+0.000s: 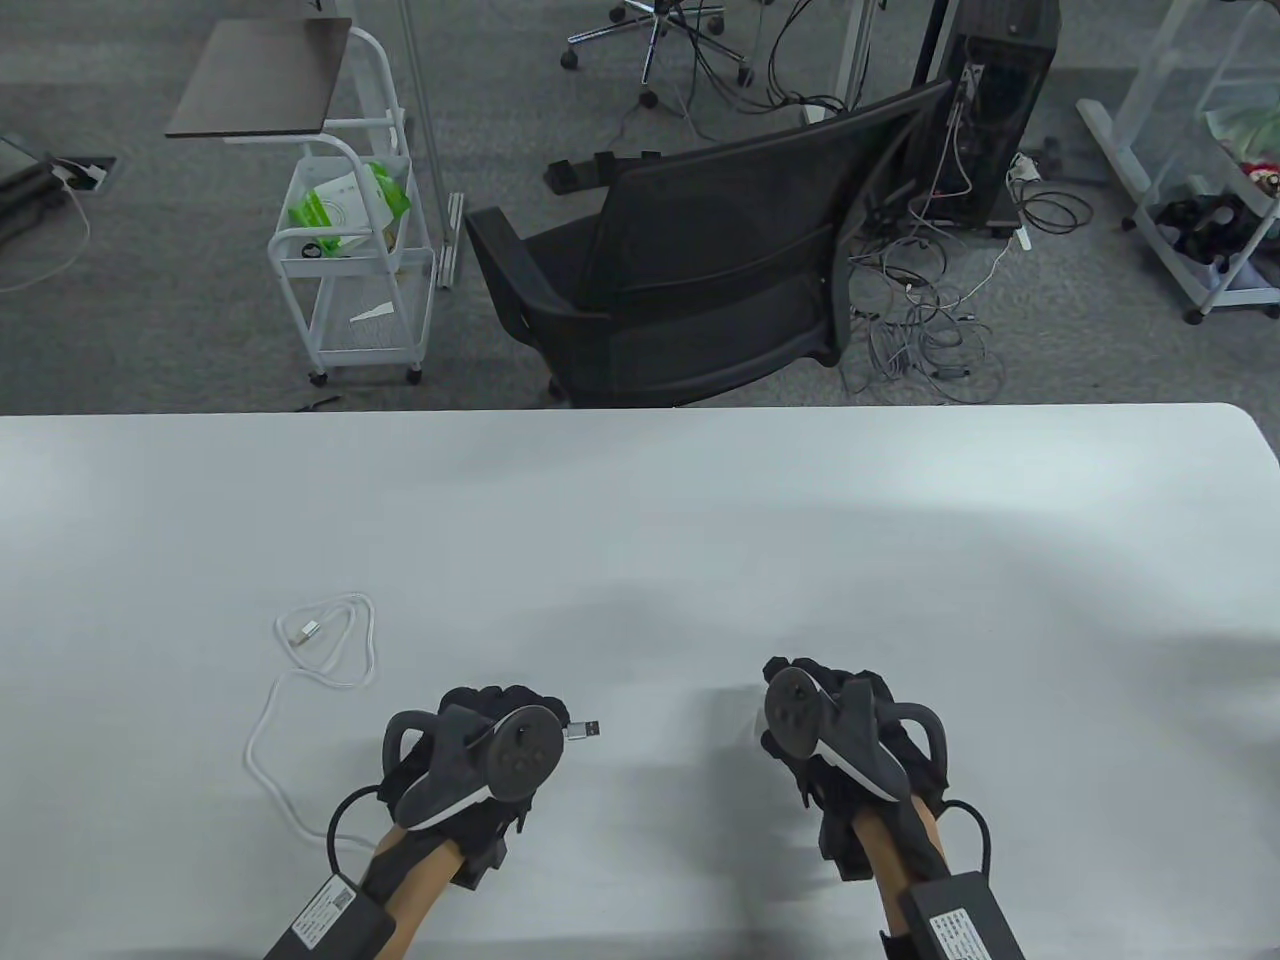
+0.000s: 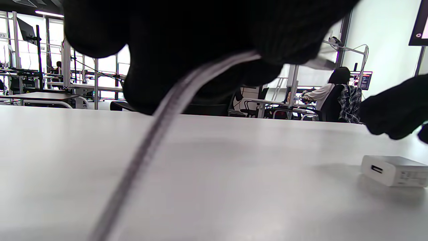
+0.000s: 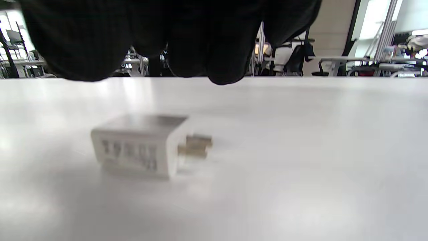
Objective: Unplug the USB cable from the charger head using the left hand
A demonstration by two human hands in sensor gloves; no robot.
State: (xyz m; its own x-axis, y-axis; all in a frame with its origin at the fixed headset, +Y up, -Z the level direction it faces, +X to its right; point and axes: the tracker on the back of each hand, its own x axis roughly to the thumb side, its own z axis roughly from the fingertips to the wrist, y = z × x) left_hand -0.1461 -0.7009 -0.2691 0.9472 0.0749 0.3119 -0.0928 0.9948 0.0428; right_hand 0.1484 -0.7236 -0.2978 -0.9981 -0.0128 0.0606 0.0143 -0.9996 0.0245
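My left hand (image 1: 500, 712) grips the white USB cable (image 1: 268, 765) near its plug. The silver USB plug (image 1: 584, 730) sticks out to the right of the fingers, free in the air. In the left wrist view the cable (image 2: 160, 124) runs down from the gloved fingers (image 2: 200, 40). The white charger head (image 3: 140, 144) lies on the table, prongs to the right. Its USB port (image 2: 377, 169) is empty. My right hand (image 1: 830, 700) hovers over the charger, its fingers (image 3: 220, 50) apart from it. The charger is hidden under that hand in the table view.
The cable's other end (image 1: 303, 632) lies in a loop on the white table (image 1: 640, 520) to the left of my left hand. A black office chair (image 1: 690, 270) stands behind the table's far edge.
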